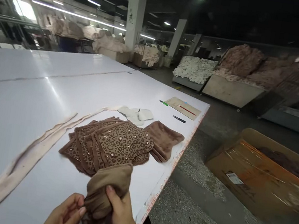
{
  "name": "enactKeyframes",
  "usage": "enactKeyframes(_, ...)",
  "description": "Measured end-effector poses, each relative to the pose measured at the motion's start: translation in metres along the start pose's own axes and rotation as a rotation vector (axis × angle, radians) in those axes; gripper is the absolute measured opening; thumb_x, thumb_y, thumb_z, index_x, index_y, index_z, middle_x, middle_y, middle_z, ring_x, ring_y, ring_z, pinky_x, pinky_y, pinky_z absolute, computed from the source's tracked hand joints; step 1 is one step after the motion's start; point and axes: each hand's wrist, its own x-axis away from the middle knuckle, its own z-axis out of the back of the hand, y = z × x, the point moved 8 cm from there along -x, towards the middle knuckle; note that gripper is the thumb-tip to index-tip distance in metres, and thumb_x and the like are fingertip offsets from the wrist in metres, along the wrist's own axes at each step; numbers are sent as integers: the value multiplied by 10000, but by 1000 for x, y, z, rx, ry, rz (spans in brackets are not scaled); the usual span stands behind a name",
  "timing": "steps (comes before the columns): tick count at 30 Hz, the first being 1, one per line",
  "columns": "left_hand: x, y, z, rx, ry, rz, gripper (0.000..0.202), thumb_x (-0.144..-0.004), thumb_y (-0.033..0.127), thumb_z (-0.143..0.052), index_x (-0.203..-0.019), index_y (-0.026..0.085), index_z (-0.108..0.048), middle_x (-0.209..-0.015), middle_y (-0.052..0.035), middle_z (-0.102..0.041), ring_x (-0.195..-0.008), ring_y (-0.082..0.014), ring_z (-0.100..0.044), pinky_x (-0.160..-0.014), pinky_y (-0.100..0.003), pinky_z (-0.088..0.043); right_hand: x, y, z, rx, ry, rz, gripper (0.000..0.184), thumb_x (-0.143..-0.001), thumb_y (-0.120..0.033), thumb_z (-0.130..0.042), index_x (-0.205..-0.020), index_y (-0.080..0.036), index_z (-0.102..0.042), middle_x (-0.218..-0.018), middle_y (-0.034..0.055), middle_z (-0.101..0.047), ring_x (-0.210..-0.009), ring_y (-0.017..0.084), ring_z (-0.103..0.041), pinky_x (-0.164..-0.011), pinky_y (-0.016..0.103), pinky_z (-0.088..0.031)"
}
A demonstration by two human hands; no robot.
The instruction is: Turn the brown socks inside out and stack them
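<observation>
My right hand (119, 213) is wrapped around a bunched tan fabric piece (107, 190) at the near edge of the white table (11, 105). My left hand (66, 216) pinches the same tan piece from the left side. Just beyond the hands lies a fanned stack of brown leopard-print fabric pieces (110, 143). A small pile of plain brown plush pieces (163, 139) sits to the right of that stack.
A long pale fabric strip (32, 154) runs along the table's left. White fabric scraps (136, 114), a brown envelope (182, 108) and pens (179, 119) lie farther back. A cardboard box (264, 175) stands on the floor at right; bins of fabric stand behind.
</observation>
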Motion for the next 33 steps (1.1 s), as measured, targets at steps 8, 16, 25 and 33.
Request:
enactKeyframes(8, 4, 21, 8, 9, 123, -77, 356, -733, 487, -623, -743, 175, -452, -580, 64, -406, -498, -71, -342, -484, -187, -286, 1, -16, 23, 221, -35, 76, 395, -729, -550, -626, -914, -204, -664, -877, 85, -673, -865, 255, -614, -814, 391, -491)
enactKeyframes(16, 35, 70, 24, -192, 356, -137, 151, -753, 240, -569, -728, 174, -435, -540, 76, -362, -506, -69, -316, -485, -189, -252, -1, -86, -9, 911, -241, 803, 319, -834, -261, -573, -1146, -238, -506, -1025, 70, -540, -934, 226, -519, -836, 357, -407)
enactKeyframes(25, 31, 89, 19, -143, 55, -211, 233, -766, 367, -613, -723, 147, -547, -742, -13, -491, -659, -106, -431, -616, -220, -361, -11, -15, -63, 699, -861, 320, 222, -940, -249, -384, -747, -217, -488, -734, 1, -517, -703, 148, -540, -642, 262, -448)
enactKeyframes(33, 28, 97, -9, -87, -227, -297, 320, -841, 438, -528, -735, 136, -520, -641, 19, -434, -579, -82, -370, -540, -201, -316, -18, -25, -47, 560, -564, 330, 214, -905, -252, -487, -703, -217, -546, -705, -5, -530, -684, 147, -537, -630, 236, -430)
